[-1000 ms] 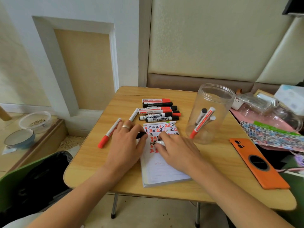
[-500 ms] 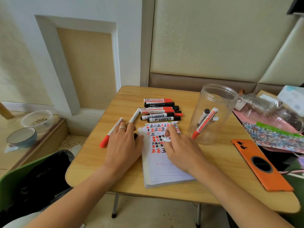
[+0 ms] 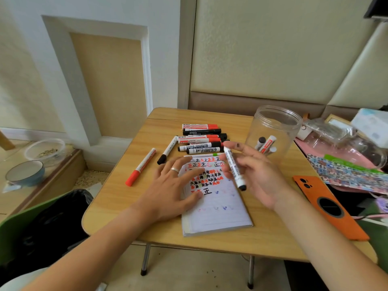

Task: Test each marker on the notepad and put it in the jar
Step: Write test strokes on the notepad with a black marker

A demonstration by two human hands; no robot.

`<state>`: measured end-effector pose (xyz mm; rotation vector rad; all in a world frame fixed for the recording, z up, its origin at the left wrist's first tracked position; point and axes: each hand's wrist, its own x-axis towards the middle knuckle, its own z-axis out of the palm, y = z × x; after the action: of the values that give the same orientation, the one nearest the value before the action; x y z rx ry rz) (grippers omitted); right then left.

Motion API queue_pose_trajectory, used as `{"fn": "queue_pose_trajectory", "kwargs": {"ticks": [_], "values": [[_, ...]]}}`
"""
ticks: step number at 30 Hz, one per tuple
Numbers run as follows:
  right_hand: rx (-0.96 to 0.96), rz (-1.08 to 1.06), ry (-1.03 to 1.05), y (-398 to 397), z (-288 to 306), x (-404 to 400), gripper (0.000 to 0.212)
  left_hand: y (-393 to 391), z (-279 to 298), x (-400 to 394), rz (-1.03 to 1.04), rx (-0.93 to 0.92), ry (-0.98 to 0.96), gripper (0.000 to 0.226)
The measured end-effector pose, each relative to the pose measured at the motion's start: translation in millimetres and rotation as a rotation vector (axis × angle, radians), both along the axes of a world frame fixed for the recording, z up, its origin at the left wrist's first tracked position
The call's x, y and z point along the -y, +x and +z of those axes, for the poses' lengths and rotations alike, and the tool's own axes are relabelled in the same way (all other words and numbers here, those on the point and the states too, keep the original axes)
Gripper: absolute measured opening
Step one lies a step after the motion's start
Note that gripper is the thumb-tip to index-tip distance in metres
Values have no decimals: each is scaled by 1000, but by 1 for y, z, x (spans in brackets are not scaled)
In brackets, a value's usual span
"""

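Note:
The notepad point(image 3: 218, 208) lies on the wooden table point(image 3: 134, 206), its top half covered in red and black test marks. My left hand point(image 3: 174, 185) rests flat on the pad's left side, fingers straight. My right hand point(image 3: 254, 173) is raised over the pad's right edge and pinches a capped black marker point(image 3: 234, 168), cap end pointing down. The clear plastic jar point(image 3: 273, 131) stands at the back right with three markers in it. A pile of red and black markers point(image 3: 201, 139) lies behind the pad.
A red marker point(image 3: 141, 167) and a black marker point(image 3: 168, 150) lie loose left of the pad. An orange phone point(image 3: 329, 208) sits at the right table edge, with clutter and a patterned sheet point(image 3: 346, 171) beyond it. Bowls point(image 3: 25, 173) stand on a low shelf at left.
My right hand has lifted off the notepad with the black marker, now capped, and turned it cap-down. My left hand has moved right onto the pad and flattened.

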<state>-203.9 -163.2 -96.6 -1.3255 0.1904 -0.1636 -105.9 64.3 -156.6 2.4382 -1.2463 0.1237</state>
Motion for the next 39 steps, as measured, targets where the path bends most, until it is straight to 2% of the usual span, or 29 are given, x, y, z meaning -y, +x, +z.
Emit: {"fn": "queue_pose_trajectory", "kwargs": {"ticks": [1,5,8,12,19,39], "values": [[3,17,-3,0,-2,2,38,0,0,0,-8,2,-2,60],[-25,18,-290,-2,-10,-4,14,1,1,3,-31,6,11,56],[-71,-4,-439,-3,-17,-13,14,-1,0,7,-27,0,23,55],[-87,-11,-551,-3,-20,-18,2,-6,0,14,-3,-14,-13,65],[-89,-90,-635,-4,-26,-19,17,-7,-2,18,-40,-19,71,74],[-142,-107,-729,-6,-26,-26,14,-9,-2,19,-39,-18,155,76]]}}
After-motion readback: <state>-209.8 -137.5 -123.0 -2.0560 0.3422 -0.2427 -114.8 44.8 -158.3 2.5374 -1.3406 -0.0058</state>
